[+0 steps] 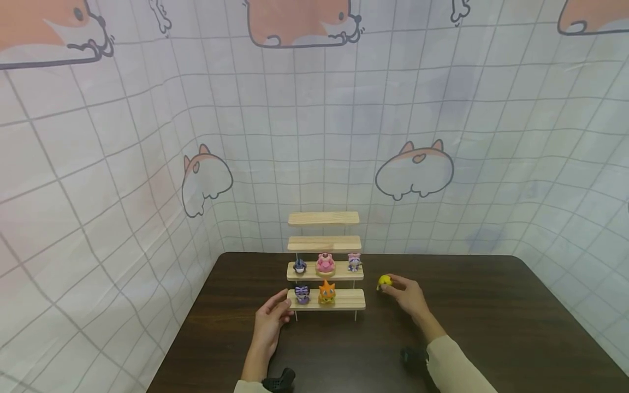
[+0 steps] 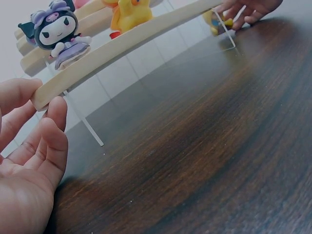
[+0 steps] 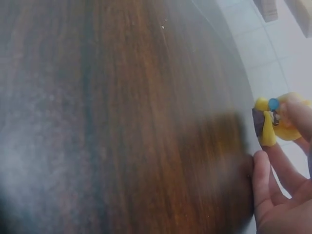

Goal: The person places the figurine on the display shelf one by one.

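Observation:
A tiered wooden display shelf (image 1: 350, 299) stands on the dark table. My left hand (image 1: 267, 323) pinches the left end of its lowest board, thumb and fingers at the board's edge in the left wrist view. To the right of the shelf, my right hand (image 1: 411, 299) holds a small yellow figurine (image 3: 267, 127) between thumb and fingers; part of it is hidden by them. On the lowest board sit a purple-and-black figurine (image 2: 61, 31) and an orange-and-yellow figurine (image 1: 326, 293).
The second board carries a dark blue figurine (image 1: 300, 266), a pink figurine (image 1: 325, 263) and a lilac figurine (image 1: 354, 262). Two upper boards (image 1: 324, 243) rise behind. A white grid-patterned cloth (image 1: 314, 109) hangs around the table (image 1: 472, 311).

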Available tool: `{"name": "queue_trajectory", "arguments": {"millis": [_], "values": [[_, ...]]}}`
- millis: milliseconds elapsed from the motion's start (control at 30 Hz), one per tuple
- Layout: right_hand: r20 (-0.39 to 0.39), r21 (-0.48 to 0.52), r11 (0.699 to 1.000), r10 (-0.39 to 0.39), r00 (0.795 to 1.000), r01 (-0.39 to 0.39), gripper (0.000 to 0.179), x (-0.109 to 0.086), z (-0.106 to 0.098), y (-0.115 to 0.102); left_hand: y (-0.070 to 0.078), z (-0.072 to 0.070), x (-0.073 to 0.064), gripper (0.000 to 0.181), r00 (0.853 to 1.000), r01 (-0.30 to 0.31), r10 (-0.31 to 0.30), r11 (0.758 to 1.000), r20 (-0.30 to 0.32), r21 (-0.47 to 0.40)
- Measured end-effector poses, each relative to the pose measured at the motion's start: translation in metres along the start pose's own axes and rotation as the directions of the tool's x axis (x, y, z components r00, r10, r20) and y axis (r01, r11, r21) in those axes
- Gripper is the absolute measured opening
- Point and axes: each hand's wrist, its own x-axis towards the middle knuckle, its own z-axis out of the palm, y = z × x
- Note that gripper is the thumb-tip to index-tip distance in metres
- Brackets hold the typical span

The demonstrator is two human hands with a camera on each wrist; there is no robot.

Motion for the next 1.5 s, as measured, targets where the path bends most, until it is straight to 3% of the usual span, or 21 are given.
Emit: {"name": "queue_trajectory", "arguments": {"millis": [567,1500], "values": [[0.008,0.112,0.993,-0.048,0.999,0.047,0.057,-0.013,-0.007,-0.005,-0.004,0.0,0.003,0.047,1.0,-0.022,0.022,1.0,-0.002,-0.009],[0.003,0.011,0.986,-0.166,0.986,0.166,0.059,-0.038,-0.019,-0.029,-0.003,0.0,0.003,0.048,1.0,-0.013,0.013,1.0,0.001,-0.006]]}}
